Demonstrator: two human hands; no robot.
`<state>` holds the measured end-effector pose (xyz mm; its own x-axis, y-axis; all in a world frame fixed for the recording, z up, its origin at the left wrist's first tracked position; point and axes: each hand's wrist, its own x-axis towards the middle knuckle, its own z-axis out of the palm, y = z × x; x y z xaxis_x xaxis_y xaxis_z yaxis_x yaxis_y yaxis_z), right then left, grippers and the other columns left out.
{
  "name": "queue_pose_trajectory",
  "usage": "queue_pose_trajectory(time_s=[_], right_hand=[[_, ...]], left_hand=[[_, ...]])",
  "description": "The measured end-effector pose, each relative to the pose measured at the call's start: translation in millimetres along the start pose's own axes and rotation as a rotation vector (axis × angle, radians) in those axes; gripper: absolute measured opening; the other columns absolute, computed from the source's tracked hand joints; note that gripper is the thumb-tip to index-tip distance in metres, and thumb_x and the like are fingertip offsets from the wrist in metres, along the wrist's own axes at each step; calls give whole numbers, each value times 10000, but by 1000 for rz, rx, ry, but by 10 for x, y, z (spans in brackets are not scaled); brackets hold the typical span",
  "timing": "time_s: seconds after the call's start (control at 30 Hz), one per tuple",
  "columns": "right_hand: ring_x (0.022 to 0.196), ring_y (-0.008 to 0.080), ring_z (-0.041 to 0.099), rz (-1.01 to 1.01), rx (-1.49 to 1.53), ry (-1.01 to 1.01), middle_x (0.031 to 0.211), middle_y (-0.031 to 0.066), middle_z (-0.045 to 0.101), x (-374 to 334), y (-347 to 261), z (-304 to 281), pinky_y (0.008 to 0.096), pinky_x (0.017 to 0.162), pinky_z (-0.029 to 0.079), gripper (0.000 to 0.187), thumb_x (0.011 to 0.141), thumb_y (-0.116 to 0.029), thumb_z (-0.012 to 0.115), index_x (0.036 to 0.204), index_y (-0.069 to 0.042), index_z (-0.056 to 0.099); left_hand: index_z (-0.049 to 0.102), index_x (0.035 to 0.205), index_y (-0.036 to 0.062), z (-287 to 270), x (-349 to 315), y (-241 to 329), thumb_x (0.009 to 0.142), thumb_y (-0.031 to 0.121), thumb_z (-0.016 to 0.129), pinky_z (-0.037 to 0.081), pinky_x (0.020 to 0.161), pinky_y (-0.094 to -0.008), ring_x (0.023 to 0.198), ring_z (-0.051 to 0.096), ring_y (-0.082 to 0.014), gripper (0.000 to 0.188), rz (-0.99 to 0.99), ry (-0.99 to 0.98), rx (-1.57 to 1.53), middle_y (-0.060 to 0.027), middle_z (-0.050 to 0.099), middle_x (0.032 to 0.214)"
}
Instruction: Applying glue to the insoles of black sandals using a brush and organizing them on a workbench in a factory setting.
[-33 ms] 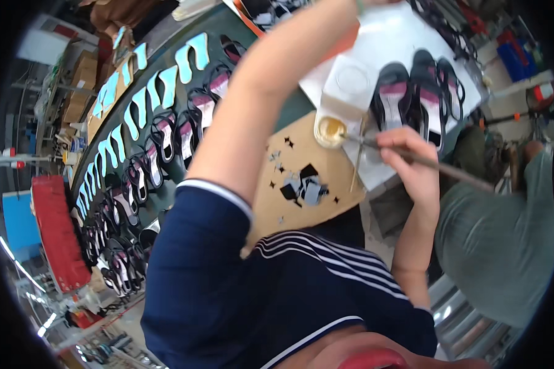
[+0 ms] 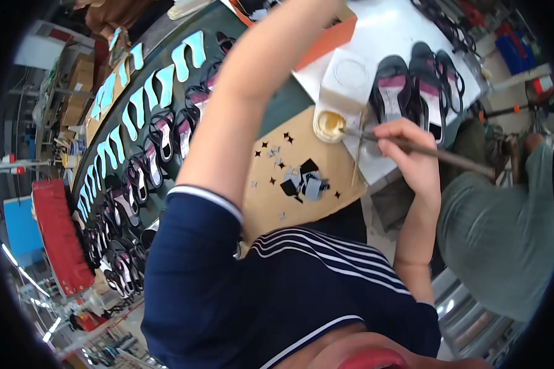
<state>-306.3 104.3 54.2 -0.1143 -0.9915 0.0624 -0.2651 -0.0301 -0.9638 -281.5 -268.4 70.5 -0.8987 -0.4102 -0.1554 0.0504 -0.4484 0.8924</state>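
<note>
My right hand (image 2: 409,147) is closed around the dark handle of a brush (image 2: 446,157). The brush's tip reaches the edge of a small pot (image 2: 331,125) of yellowish, glue-like liquid. My left forearm (image 2: 252,83) stretches up and away past the top edge, so that hand is out of the picture. Below the pot lies a brown board (image 2: 268,209), with small dark and silvery star-shaped pieces (image 2: 272,181) and a pile of black and grey scraps (image 2: 308,181) on it. Black sandals (image 2: 393,86) stand to the right of the pot.
A white box (image 2: 346,77) sits just behind the pot. An orange box (image 2: 329,42) is beyond it, partly covered by my left arm. Rows of sandals (image 2: 162,136) and pale blue shapes (image 2: 163,86) line the dark green table. A person's grey-green clothed leg (image 2: 498,227) is close at right.
My left arm has shifted slightly left, uncovering more of the orange box and the star pieces. The right hand keeps the brush at the pot, nearly unmoved.
</note>
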Motion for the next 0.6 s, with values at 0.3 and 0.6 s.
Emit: queue_pose_trajectory(time_s=[0.3,0.6], right_hand=[[640,101,573,41,-236,-161,704,59,631,472,48,419,249,592,455,104,747,-22,620,827,40,647],[574,125,617,199,-81,-207,729,110,660,684,285,454,246,517,501,128,773,-32,584,812,55,669]], left_hand=[[481,1207,-101,514,-3277,380,940,163,500,538,784,-303,849,633,-222,376,688,209,-139,-214,589,1116],[389,1295,-146,164,-4230,-452,897,269,418,594,681,-375,805,659,-350,576,840,423,-326,-352,494,1246]])
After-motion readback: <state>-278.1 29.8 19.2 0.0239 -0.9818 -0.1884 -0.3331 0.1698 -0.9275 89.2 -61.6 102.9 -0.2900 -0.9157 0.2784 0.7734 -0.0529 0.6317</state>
